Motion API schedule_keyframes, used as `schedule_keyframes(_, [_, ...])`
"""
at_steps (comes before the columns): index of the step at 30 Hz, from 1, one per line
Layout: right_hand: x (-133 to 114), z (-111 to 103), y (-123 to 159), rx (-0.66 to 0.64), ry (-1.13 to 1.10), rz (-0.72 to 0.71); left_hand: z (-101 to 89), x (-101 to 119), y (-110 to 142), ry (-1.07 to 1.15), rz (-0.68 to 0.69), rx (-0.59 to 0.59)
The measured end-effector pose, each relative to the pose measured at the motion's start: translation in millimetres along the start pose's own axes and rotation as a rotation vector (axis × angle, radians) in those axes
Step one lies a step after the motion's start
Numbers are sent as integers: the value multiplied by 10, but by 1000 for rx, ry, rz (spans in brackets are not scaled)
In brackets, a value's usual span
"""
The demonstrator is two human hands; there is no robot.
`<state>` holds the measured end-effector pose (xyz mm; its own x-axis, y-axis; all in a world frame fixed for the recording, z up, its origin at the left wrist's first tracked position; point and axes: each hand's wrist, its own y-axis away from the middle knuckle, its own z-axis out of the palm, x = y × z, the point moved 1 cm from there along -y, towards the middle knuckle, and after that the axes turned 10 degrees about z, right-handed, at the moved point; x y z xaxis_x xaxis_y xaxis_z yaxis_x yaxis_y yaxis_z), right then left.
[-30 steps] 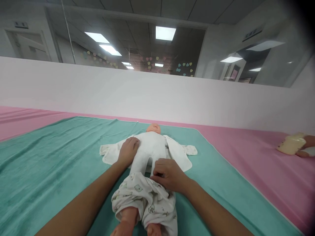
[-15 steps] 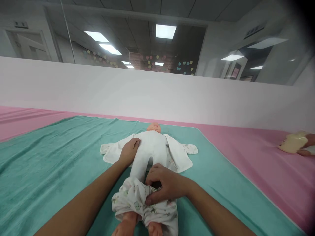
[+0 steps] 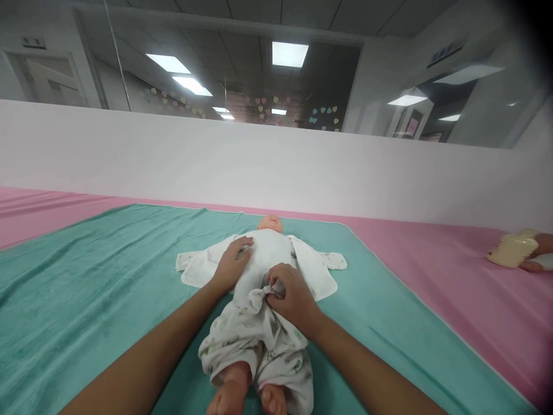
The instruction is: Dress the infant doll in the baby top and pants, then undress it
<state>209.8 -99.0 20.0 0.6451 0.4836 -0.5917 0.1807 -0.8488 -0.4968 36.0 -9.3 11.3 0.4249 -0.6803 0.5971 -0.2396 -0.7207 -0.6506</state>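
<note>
A baby doll (image 3: 270, 223) lies on its back, feet toward me, its cloth body (image 3: 270, 248) white. Printed white pants (image 3: 242, 328) cover its legs up to about the thighs, with the bare feet showing below. My right hand (image 3: 294, 294) pinches the pants' waistband at the middle front. Beside the doll's torso rests my left hand (image 3: 233, 262), fingers apart and touching its side. Spread open under the doll is a white baby jacket (image 3: 317, 271) with printed cuffs, its sleeves stretched out to both sides.
Below everything is a teal blanket (image 3: 108, 276) over a pink sheet (image 3: 432, 253). A white wall (image 3: 216, 167) with a window above stands behind. At the far right edge, part of another doll (image 3: 546, 245) with a yellowish garment (image 3: 512, 249) shows.
My right hand has moved up the doll's legs, drawing the pants' waistband from around the knees to the thighs. My left hand has shifted slightly up, its fingers now more spread.
</note>
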Motion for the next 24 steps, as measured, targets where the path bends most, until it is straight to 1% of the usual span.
schedule_keyframes(3, [177, 34, -61, 93, 24, 82, 76, 203, 19, 69, 99, -138])
schedule_keyframes(5, [321, 87, -90, 112, 5, 182, 127, 289, 30, 82, 100, -156])
schedule_keyframes(7, [457, 162, -106, 93, -28, 266, 164, 315, 30, 66, 74, -135])
schedule_keyframes(9, [556, 232, -114, 67, -46, 303, 176, 308, 19, 12, 89, -170])
schedule_keyframes(11, [604, 272, -120, 52, -55, 300, 146, 313, 4, -57, 140, -277])
schedule_keyframes(12, [608, 276, -122, 54, -59, 293, 113, 331, -2, -75, 172, -358])
schedule_keyframes(15, [569, 244, -125, 50, -69, 298, -35, 450, -1, -45, 245, -614])
schedule_keyframes(17, [531, 214, -124, 47, -67, 317, -131, 540, 8, -16, 257, -718])
schedule_keyframes(19, [508, 201, -123, 48, -61, 318, -183, 592, 17, -11, 254, -754])
schedule_keyframes(21, [505, 208, -124, 55, -53, 303, -184, 594, 28, -24, 253, -756])
schedule_keyframes(24, [517, 231, -131, 64, -51, 300, -139, 552, 42, -50, 252, -682])
